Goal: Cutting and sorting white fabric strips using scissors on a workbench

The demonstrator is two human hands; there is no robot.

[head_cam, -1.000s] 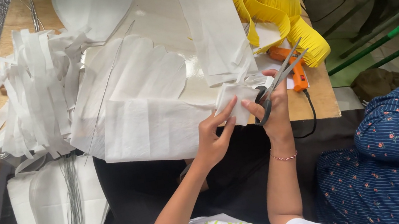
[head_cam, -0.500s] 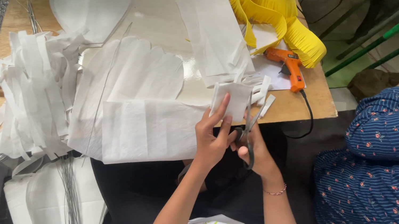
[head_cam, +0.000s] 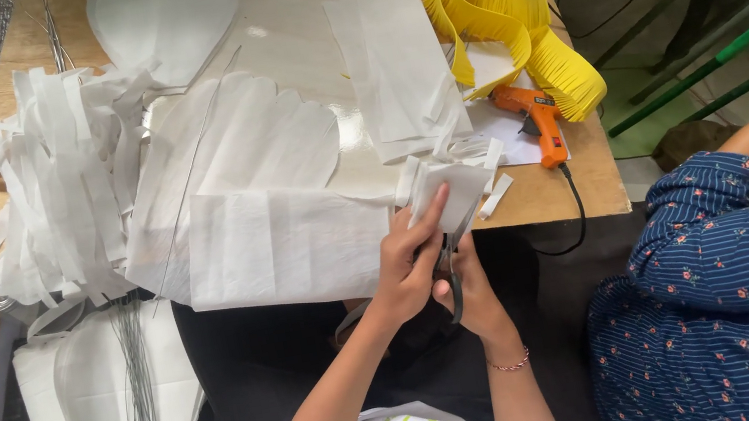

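My left hand [head_cam: 404,266] grips a small folded stack of white fabric pieces [head_cam: 445,190] at the near edge of the wooden table [head_cam: 594,189]. Just to its right, my right hand [head_cam: 471,286] holds dark scissors [head_cam: 452,274], blades pointing up into the stack from below. Both hands are close together in front of my lap. A large pile of white fabric sheets [head_cam: 263,209] lies to the left of my hands.
A heap of white fabric strips [head_cam: 61,182] sits at the table's left. Yellow fringed ribbon [head_cam: 517,34] and an orange glue gun [head_cam: 536,117] lie at the right. Thin wires [head_cam: 138,402] hang over more white fabric. Another person in a blue patterned sleeve [head_cam: 702,288] sits on the right.
My right hand has dropped from the table edge with the scissors, turning them from pointing up-right to pointing up under the fabric. My left hand lifted the small white stack.
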